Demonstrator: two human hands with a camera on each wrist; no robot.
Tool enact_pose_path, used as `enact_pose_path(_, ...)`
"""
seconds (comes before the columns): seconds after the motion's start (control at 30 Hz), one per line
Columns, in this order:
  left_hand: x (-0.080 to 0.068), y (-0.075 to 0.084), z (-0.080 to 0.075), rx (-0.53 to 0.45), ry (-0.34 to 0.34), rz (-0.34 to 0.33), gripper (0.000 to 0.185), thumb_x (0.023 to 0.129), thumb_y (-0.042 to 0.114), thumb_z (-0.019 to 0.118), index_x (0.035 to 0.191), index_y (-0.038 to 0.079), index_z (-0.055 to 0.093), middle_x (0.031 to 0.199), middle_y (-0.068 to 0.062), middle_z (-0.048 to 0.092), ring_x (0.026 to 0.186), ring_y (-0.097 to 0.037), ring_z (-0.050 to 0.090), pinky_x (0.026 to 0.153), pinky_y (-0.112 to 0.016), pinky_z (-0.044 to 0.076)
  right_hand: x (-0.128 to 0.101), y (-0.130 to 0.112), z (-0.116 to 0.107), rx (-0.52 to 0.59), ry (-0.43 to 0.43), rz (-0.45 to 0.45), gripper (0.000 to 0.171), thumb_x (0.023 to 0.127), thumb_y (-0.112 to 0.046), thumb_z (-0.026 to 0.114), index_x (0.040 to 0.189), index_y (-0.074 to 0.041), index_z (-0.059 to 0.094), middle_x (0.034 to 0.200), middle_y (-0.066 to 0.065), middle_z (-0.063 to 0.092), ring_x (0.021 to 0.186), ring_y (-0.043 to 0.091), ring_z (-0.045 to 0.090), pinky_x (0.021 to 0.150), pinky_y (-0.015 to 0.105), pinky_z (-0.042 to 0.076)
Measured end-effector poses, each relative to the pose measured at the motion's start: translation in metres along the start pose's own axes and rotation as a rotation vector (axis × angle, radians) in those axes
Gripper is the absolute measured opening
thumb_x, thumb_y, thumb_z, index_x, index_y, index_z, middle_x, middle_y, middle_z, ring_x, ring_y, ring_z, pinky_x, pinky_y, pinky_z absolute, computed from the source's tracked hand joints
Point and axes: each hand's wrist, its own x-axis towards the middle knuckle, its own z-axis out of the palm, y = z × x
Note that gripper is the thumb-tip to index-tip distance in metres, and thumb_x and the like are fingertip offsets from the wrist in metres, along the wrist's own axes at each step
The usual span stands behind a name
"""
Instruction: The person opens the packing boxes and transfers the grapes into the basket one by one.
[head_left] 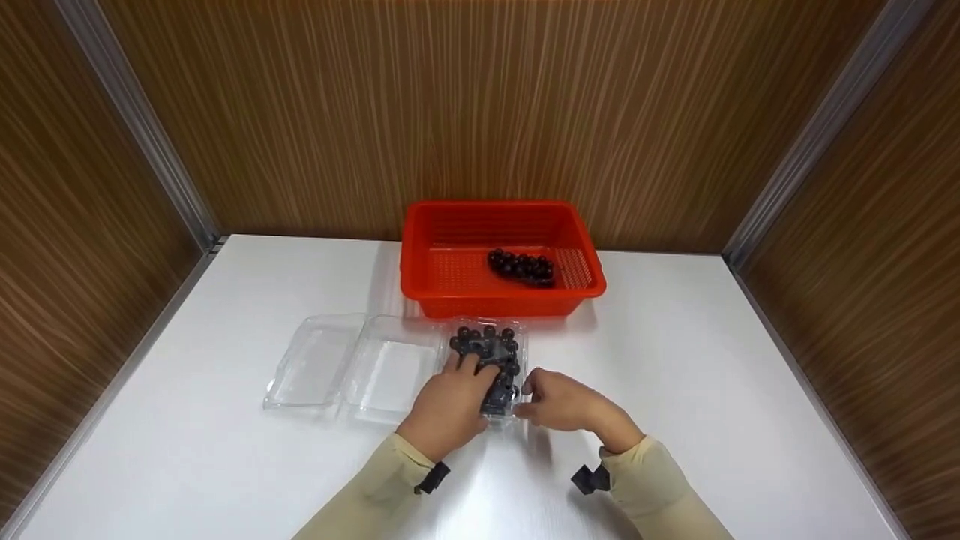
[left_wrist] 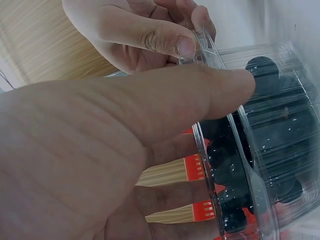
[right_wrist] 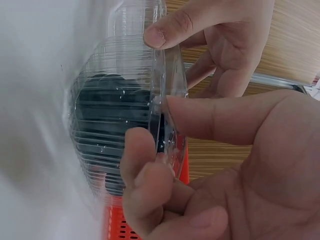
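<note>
Holding a closed clear clamshell of dark berries [head_left: 491, 360] at the table's [head_left: 712, 375] middle, long axis running from near edge to far edge: left hand [head_left: 450, 405] and right hand [head_left: 559, 401] both pinch its near rim. Lid apparently not yet opened. Done, by appearance: an emptied clamshell [head_left: 352, 364] lies open to the left; some berries [head_left: 521, 266] sit in the red basket [head_left: 431, 259] beyond.
</note>
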Motion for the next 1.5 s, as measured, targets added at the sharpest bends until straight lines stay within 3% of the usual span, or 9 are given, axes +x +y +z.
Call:
enact_pose_path(0.43,0.002,0.001,0.005,0.066,0.018,-0.012,0.066,0.075,0.031,0.091,0.132,0.010,0.064,0.127,-0.022,0.063,0.121,-0.050,0.061,0.079,-0.048,0.061,-0.004,-0.003,-0.002,0.033,-0.056,-0.054,0.009,0.097,-0.011,0.062,0.093,-0.005,0.058,0.074,0.012,0.072,0.062,0.012,0.057,0.061,0.032,0.046)
enact_pose_path(0.73,0.004,0.000,0.001,0.043,-0.025,-0.015,0.068,0.076,0.034,0.091,0.134,0.011,0.064,0.126,-0.019,0.063,0.118,-0.043,0.062,0.081,-0.047,0.061,-0.007,-0.003,-0.001,-0.002,-0.075,-0.051,0.014,0.102,-0.012,0.059,0.089,-0.007,0.057,0.065,0.000,0.062,0.059,0.013,0.055,0.062,0.034,0.045)
enact_pose_path(0.87,0.005,-0.002,0.000,0.024,-0.019,0.005,0.065,0.076,0.033,0.091,0.132,0.011,0.066,0.122,-0.017,0.064,0.114,-0.041,0.064,0.082,-0.048,0.061,-0.006,-0.004,0.000,-0.020,-0.039,-0.077,0.013,0.098,-0.011,0.058,0.085,-0.008,0.057,0.060,-0.004,0.059,0.056,0.012,0.055,0.058,0.033,0.045)
enact_pose_path(1.03,0.003,-0.005,-0.001,-0.004,-0.004,0.019,0.062,0.075,0.030,0.091,0.128,0.010,0.067,0.116,-0.017,0.065,0.111,-0.042,0.066,0.082,-0.049,0.061,-0.004,-0.007,0.003,-0.017,0.012,-0.087,0.005,0.091,-0.010,0.059,0.089,-0.008,0.056,0.066,-0.002,0.058,0.053,0.012,0.058,0.053,0.032,0.045)
enact_pose_path(1.3,0.001,0.002,0.002,0.084,0.022,0.012,0.054,0.077,0.032,0.088,0.122,0.011,0.066,0.117,-0.021,0.066,0.102,-0.042,0.067,0.068,-0.045,0.062,0.005,0.000,0.007,0.036,0.122,-0.126,0.010,0.081,-0.008,0.063,0.084,-0.011,0.054,0.066,-0.007,0.049,0.058,0.008,0.050,0.055,0.028,0.039)
enact_pose_path(1.5,0.000,0.001,0.000,0.096,0.021,-0.006,0.054,0.079,0.032,0.088,0.123,0.012,0.065,0.117,-0.020,0.065,0.098,-0.039,0.066,0.066,-0.044,0.061,0.010,0.004,0.008,0.132,0.126,-0.113,0.013,0.080,-0.007,0.065,0.086,-0.010,0.054,0.065,-0.006,0.050,0.058,0.010,0.048,0.053,0.026,0.038)
